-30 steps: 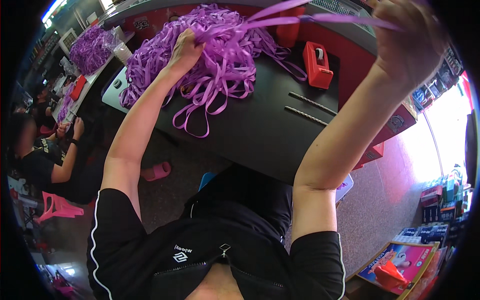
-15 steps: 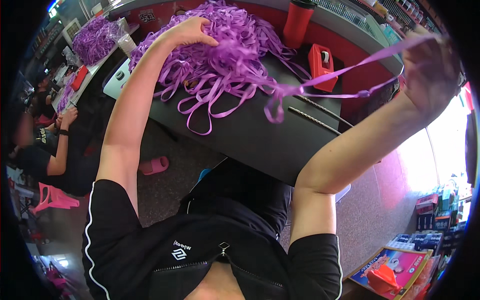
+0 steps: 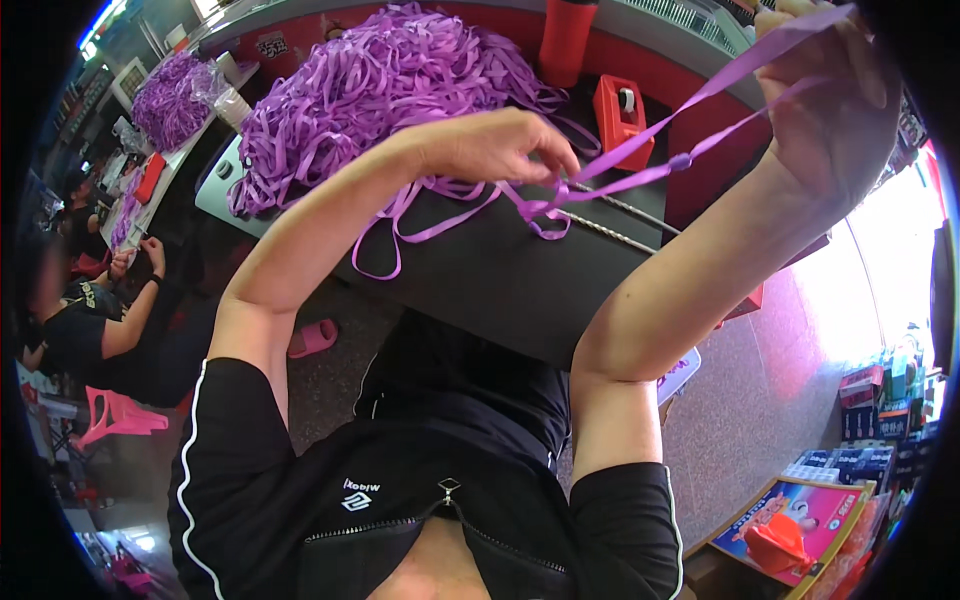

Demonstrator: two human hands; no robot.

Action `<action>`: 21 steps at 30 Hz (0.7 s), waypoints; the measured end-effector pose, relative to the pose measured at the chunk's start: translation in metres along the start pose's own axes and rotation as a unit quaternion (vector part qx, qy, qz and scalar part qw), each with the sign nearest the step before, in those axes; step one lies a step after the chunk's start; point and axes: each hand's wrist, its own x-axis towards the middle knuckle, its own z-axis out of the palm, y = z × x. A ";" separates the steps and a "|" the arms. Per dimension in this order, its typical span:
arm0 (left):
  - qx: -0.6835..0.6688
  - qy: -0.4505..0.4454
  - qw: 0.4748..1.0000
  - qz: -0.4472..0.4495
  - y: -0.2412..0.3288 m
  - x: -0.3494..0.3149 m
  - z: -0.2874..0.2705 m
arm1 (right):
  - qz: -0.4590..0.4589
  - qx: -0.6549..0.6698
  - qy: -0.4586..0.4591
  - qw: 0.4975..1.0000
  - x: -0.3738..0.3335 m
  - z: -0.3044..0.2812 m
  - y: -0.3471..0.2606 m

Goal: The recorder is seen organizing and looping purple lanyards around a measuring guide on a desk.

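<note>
A large heap of purple ribbons (image 3: 370,90) lies tangled on the dark table. My right hand (image 3: 835,105), raised at the upper right, grips a purple ribbon (image 3: 690,112) that stretches down to the left as two taut strands. A small purple bead or knot (image 3: 680,161) sits on the lower strand. Where the strands meet, a twisted tangle (image 3: 545,208) hangs over the table with loose loops trailing toward the heap. My left hand (image 3: 505,148) reaches across in front of the heap, fingers curved and apart, their tips close beside the tangle. Whether they touch it is hard to see.
Two twisted metal rods (image 3: 610,230) lie on the dark table (image 3: 470,285). Behind stand a red tape dispenser (image 3: 622,120) and a red cup (image 3: 567,40). At left, a second purple heap (image 3: 180,100) rests on another table, where a person (image 3: 110,310) sits.
My left hand has moved from over the heap rightward and nearer, to the tangled strands. My right hand has shifted slightly up and left, still holding the ribbon. The view has moved a little.
</note>
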 end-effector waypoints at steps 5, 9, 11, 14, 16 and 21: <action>-0.020 0.093 0.995 -0.005 0.014 -0.006 -0.024 | 0.080 0.071 0.157 0.982 -0.016 -0.004 -0.033; -0.099 0.181 0.978 0.032 0.015 -0.013 -0.074 | 0.072 0.067 0.142 0.985 -0.013 -0.007 -0.021; -0.158 0.251 0.954 0.051 0.023 -0.019 -0.097 | 0.086 0.042 0.160 0.982 -0.013 -0.021 -0.019; -0.207 0.331 0.919 0.057 0.022 -0.030 -0.122 | 0.112 -0.193 0.252 0.942 -0.008 -0.016 -0.006; -0.159 0.369 0.914 0.047 0.010 -0.043 -0.133 | 0.131 -0.326 0.306 0.885 -0.002 -0.007 0.031; -0.027 0.485 0.857 0.173 0.003 -0.060 -0.179 | 0.139 -0.322 0.317 0.881 0.013 0.005 0.054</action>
